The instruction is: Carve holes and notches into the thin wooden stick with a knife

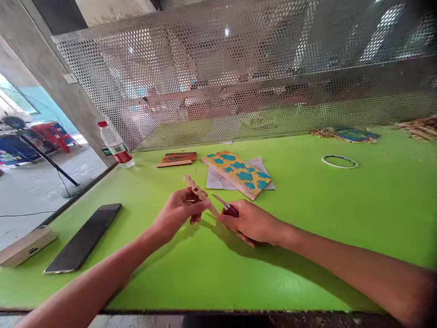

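Observation:
My left hand (184,207) pinches a thin strip of pale wood (195,187) with notched, wavy edges and a small opening cut in it. The strip slants from the upper left down toward my right hand (256,221), whose thumb rests near its lower end. That right hand is closed round the dark red handle of a small carving knife (231,210). Its short blade points up and left, just beside the strip; I cannot tell whether they touch. Part of the strip's lower end is hidden by my right fingers.
Beyond my hands a yellow board with blue patches (239,173) lies on white paper (218,180). Reddish wood strips (177,158) and a water bottle (118,148) are farther left. A phone (83,239) lies near left, a roll of tape (339,161) right. Perforated metal screen (221,82) borders the green table (324,228).

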